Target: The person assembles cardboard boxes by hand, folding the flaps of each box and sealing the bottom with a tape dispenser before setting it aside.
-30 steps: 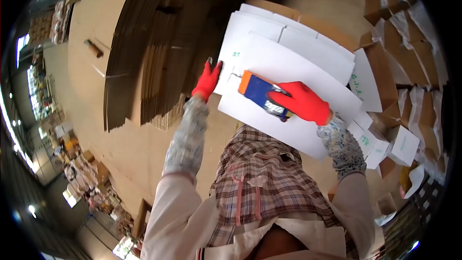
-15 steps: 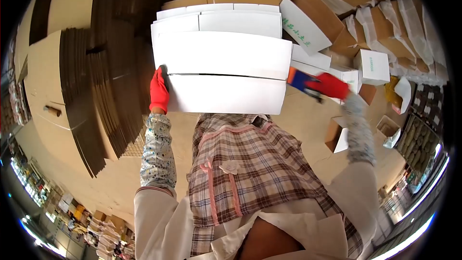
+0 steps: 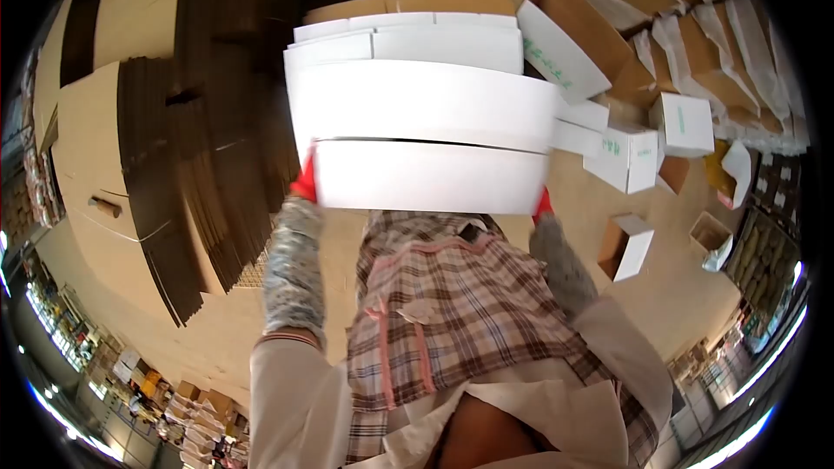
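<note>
A white cardboard box with a narrow seam between its two top flaps lies in front of me, above my plaid apron. My left hand, in a red glove, grips its left side near the lower corner. At the opposite corner, my right hand, also red-gloved, is against the right side. The box hides most of that hand, its fingers and anything in them. Behind the box, more white boxes stand close together.
Tall stacks of flat brown cardboard fill the left side. An open box with green print leans at back right, near small white boxes. An open carton lies on the floor at right.
My right hand has come in from the right to the box's near right corner. The blue and orange tool it held is out of sight. The box looks slightly larger and has shifted right.
</note>
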